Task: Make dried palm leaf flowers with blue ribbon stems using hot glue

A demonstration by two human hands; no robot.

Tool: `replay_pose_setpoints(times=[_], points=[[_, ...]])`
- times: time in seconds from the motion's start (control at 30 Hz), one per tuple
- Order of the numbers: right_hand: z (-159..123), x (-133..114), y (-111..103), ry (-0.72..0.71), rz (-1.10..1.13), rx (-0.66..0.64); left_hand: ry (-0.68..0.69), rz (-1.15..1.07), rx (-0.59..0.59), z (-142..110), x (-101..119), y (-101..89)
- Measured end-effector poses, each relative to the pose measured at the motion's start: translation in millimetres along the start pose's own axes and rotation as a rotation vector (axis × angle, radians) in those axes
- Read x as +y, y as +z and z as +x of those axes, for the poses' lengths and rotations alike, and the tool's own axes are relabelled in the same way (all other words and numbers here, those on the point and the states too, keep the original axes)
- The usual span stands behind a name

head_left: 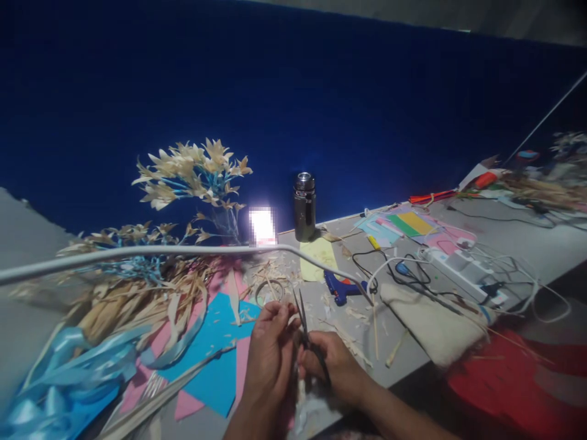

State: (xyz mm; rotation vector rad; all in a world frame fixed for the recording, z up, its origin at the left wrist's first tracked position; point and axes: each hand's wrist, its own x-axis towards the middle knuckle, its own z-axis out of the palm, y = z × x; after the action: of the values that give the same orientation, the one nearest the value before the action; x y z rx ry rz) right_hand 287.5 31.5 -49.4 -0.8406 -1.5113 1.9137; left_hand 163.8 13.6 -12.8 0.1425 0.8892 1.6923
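Observation:
My right hand is closed round the black handles of a pair of scissors, whose blades point up and away from me. My left hand is beside it, fingers pinched on a thin pale strip that meets the blades; the strip is too small to name surely. Both hands hover over the near edge of the grey table. Pale straw shavings lie scattered just beyond my fingers.
Dried-leaf flower sprays and straw are on the left with light blue ribbon and blue and pink paper. A blue glue gun, dark flask, cream cloth, white power strip with cables, and a white cable lie around.

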Motion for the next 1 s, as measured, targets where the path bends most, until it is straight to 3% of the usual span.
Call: replay_pose_setpoints(times=[0.33, 0.6, 1.0], points=[[6, -1, 6, 0.012, -0.064, 0.153, -0.019, 0.041, 0.027, 0, -11, 4.1], [6, 1, 3, 0.079, -0.034, 0.137, -0.041, 0.041, 0.006, -1, -13, 3.2], [4, 8, 3, 0.068, -0.023, 0.139, -0.08, 0.011, 0.016, -5, -12, 2.9]])
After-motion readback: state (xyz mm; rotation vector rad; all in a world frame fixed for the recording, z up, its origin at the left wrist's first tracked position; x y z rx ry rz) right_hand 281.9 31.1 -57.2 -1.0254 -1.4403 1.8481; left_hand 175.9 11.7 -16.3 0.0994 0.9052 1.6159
